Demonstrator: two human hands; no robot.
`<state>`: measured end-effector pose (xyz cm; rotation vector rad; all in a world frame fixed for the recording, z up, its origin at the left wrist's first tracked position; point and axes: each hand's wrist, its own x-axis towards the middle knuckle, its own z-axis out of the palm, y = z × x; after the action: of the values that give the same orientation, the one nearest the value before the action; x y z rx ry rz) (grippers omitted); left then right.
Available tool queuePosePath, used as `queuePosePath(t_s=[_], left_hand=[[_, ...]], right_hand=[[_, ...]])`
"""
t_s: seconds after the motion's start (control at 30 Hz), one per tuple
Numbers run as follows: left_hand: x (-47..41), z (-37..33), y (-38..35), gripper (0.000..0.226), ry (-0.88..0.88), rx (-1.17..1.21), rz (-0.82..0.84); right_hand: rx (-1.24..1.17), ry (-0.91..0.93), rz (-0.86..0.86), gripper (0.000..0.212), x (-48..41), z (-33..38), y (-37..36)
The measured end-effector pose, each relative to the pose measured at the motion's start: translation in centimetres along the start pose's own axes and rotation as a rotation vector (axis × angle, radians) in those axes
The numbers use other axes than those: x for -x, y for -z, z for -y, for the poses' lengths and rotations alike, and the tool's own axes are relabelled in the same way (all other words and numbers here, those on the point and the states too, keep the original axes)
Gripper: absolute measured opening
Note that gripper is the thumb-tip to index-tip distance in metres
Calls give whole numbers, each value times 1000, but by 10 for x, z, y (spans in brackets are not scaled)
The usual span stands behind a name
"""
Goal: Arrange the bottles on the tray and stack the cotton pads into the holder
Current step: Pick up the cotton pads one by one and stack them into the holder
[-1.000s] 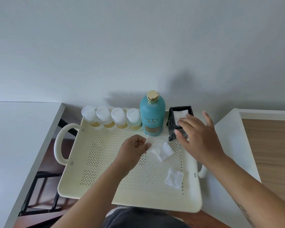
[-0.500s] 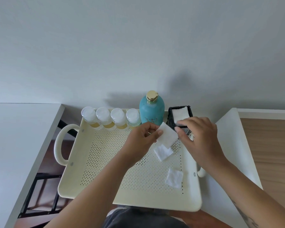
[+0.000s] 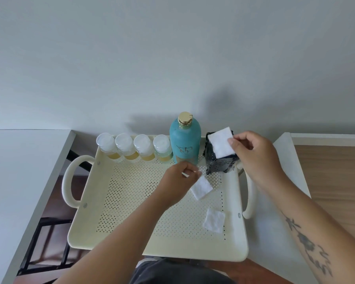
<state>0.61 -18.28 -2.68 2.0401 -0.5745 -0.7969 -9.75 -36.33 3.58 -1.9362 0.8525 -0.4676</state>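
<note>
Tray (image 3: 86, 232): cream, perforated, loop handles at both ends; it bridges a gap between a white worktop (image 3: 19, 181) on the left and a white surface on the right.
Small bottles (image 3: 134, 147): four clear ones with white caps, upright in a row along the tray's far edge.
Teal bottle (image 3: 184, 140): gold cap, upright, just right of the row.
Holder (image 3: 219, 162): dark, openwork, at the tray's far right corner beside the teal bottle.
Right hand (image 3: 254, 154): fingers pinched on a white cotton pad (image 3: 221, 142), held over the holder's open top.
Left hand (image 3: 178, 179): fingertips closed on the edge of a second pad (image 3: 201, 187), low over the tray floor.
Loose pad (image 3: 214, 220): lies flat near the tray's right side, apart from both hands.
</note>
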Motion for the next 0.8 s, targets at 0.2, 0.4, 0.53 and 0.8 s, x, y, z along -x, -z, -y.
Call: queuePosePath(t_s=[0.2,0.4,0.53,0.8], left_hand=[[-4,26,-17,23,8,-278,3],[-5,37,-39,37,3,-494,-50],[-11,37,-48,34,11,-533,-72],[-21,41,-46,22,73,-474,-39]], right_hand=[[-54,-141,-20,8,-16,-4,-6],[135,16,-139,21,-10,-13,-10],[376,367,-163,22,2,-17,-10],[622,648,-75,23,18,-30,-23]])
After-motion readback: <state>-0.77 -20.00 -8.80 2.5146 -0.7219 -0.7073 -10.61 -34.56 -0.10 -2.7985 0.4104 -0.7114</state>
